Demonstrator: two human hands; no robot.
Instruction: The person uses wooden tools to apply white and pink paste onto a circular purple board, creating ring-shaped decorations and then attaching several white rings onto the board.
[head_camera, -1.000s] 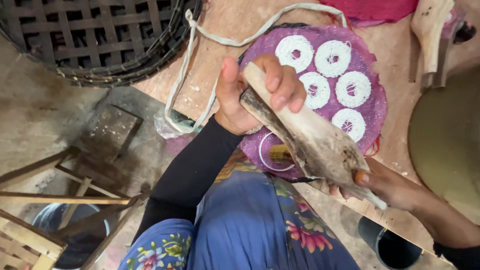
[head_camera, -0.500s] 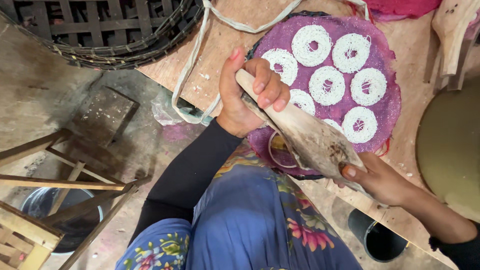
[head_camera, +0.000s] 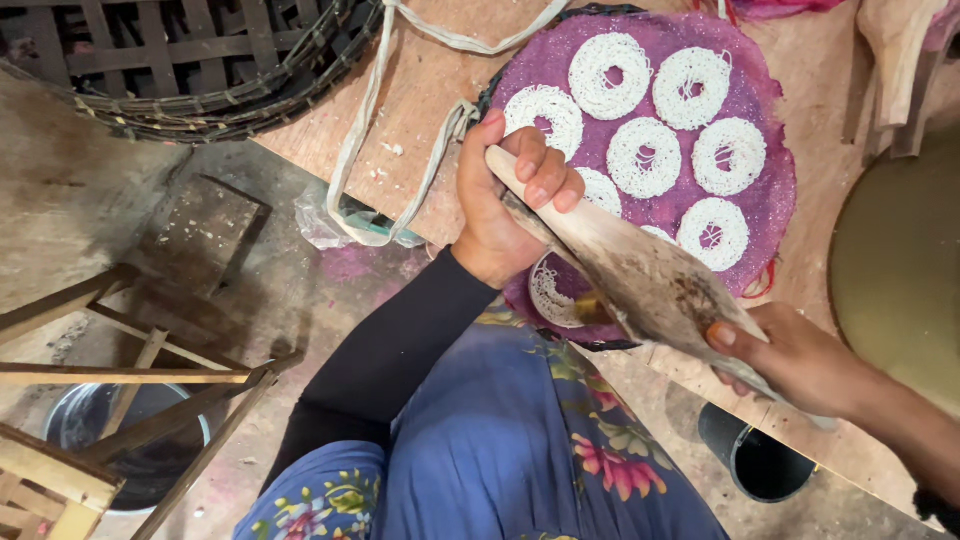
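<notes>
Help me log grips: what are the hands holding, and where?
Both hold one long wooden press: left hand wraps its upper end, right hand grips its lower end.

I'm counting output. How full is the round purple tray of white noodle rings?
Mostly full: white noodle rings cover the purple tray, with its near part hidden behind the wooden press.

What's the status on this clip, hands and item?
Left hand and right hand both grip the wooden press. Held tilted above purple mat of white noodle rings. Nothing blocking.
</notes>
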